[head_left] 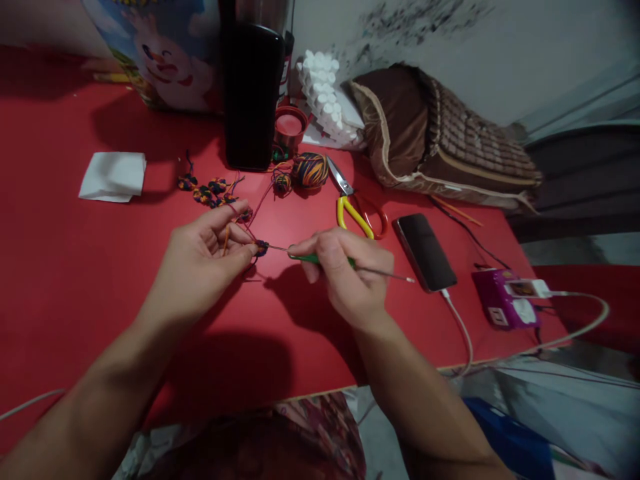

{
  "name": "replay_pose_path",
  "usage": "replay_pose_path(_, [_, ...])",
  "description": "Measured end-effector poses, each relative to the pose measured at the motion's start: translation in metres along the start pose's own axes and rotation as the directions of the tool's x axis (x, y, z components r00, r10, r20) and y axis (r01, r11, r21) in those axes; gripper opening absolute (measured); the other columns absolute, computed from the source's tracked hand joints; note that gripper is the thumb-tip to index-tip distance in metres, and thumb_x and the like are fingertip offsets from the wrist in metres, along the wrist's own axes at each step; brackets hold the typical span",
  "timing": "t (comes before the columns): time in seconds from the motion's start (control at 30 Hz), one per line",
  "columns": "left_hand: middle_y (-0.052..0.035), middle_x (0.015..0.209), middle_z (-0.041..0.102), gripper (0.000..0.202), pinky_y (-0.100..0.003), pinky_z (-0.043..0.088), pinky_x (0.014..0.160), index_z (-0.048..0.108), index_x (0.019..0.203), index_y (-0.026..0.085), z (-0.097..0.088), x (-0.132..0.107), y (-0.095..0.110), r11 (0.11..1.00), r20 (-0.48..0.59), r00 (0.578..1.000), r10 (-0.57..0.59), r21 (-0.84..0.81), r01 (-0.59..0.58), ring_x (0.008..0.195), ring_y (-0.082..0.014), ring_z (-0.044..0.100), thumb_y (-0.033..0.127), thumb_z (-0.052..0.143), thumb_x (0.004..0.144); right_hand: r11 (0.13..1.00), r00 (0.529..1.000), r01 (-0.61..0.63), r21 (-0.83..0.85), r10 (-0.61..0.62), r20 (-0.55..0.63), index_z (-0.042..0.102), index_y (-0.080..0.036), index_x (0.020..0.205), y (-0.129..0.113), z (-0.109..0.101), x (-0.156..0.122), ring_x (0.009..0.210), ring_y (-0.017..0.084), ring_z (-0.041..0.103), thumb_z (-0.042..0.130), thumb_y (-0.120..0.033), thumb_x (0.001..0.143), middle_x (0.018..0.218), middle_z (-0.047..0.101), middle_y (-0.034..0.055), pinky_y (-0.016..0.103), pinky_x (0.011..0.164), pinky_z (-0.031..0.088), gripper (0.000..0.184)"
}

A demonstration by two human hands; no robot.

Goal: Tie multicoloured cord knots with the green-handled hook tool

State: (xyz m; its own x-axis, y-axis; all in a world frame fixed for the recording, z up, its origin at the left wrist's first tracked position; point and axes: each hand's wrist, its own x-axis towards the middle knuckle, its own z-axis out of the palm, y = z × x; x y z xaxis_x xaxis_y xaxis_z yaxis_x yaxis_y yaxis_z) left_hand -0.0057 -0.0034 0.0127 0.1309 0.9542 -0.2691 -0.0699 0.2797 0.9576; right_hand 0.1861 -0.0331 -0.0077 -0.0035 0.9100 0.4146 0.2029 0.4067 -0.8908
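Pinching: left hand, thumb and forefinger closed on a small dark crocheted piece; an orange strand crosses its fingers.
Hook: green-handled crochet hook, gripped like a pen in the right hand; thin shaft meets the crocheted piece, the far end sticks out past the hand.
Crocheted piece: between both hands, over the red tabletop; from where I stand, can't tell whether it touches the surface.
Yarn: multicoloured ball beyond the hands, smaller ball just beside it.
Small knotted pieces: a loose cluster just beyond the left hand.
Scissors: pair beyond the right hand, one handle yellow, one red.
Phone: face up, right of the right hand, screen dark, white cable plugged in.
Paper: folded white sheet, far left.
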Motion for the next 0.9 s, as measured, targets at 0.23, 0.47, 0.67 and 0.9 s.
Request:
replay_pose_path(0.23, [0.0046, 0.074, 0.068, 0.053, -0.02, 0.049, 0.062, 0.074, 0.127, 0.014, -0.001, 0.005, -0.002, 0.998, -0.098, 0.994, -0.038, -0.06, 0.032, 0.065, -0.0081, 0.06, 0.012, 0.088, 0.076, 0.828, 0.886, 0.463, -0.316, -0.419, 0.2, 0.076, -0.019, 0.104, -0.001, 0.011, -0.004, 0.068, 0.015, 0.072, 0.052, -0.02, 0.11, 0.081, 0.081, 0.0048, 0.03, 0.063, 0.056, 0.024])
replay_pose_path(0.47, [0.0036, 0.064, 0.067, 0.051, -0.019, 0.052, 0.059, 0.075, 0.115, 0.011, -0.006, 0.011, 0.002, 0.911, 0.06, 0.967, -0.246, -0.326, 0.252, 0.058, -0.009, 0.061, 0.004, 0.09, 0.067, 0.796, 0.864, 0.497, -0.345, -0.415, 0.286, 0.073, -0.016, 0.11, 0.011, 0.01, 0.0, 0.074, 0.016, 0.071, 0.06, -0.024, 0.11, 0.084, 0.079, 0.0049, 0.03, 0.071, 0.058, 0.015])
replay_pose_path(0.67, [0.0024, 0.065, 0.067, 0.058, -0.018, 0.046, 0.052, 0.074, 0.121, 0.011, -0.011, 0.013, 0.006, 0.887, 0.121, 0.946, -0.3, -0.33, 0.323, 0.052, -0.0086, 0.059, 0.001, 0.085, 0.066, 0.662, 0.774, 0.631, -0.404, -0.495, 0.395, 0.061, -0.017, 0.14, 0.025, 0.008, 0.003, 0.08, 0.018, 0.067, 0.059, -0.026, 0.11, 0.088, 0.075, 0.0033, 0.032, 0.075, 0.055, 0.031])
replay_pose_path(0.9, [0.0042, 0.068, 0.066, 0.052, -0.022, 0.049, 0.056, 0.075, 0.114, 0.014, -0.009, 0.01, 0.007, 0.898, 0.09, 0.963, -0.253, -0.348, 0.268, 0.056, -0.0093, 0.058, 0.005, 0.088, 0.065, 0.447, 0.703, 0.707, -0.549, -0.525, 0.48, 0.056, -0.01, 0.149, 0.02, 0.014, -0.002, 0.076, 0.021, 0.056, 0.059, -0.022, 0.109, 0.082, 0.068, 0.003, 0.037, 0.066, 0.04, 0.042])
